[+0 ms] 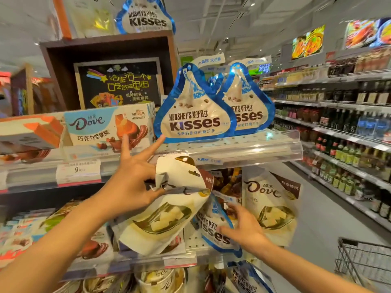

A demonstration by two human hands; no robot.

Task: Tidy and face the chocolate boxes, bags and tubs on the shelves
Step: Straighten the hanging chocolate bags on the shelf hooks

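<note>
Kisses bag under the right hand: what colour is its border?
Blue border on the teardrop-shaped white Kisses bag under the right hand; head view.

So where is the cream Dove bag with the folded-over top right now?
In the head view, centre-left: the left hand pinches the cream Dove bag, tilted before the middle shelf, beside the blue-edged Kisses bag under the right hand.

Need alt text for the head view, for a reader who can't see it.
Left hand grips the folded top of a cream Dove bag, tilted off the lower shelf; right hand rests on a blue Hershey's Kisses bag. Two more Kisses bags stand above.
</note>
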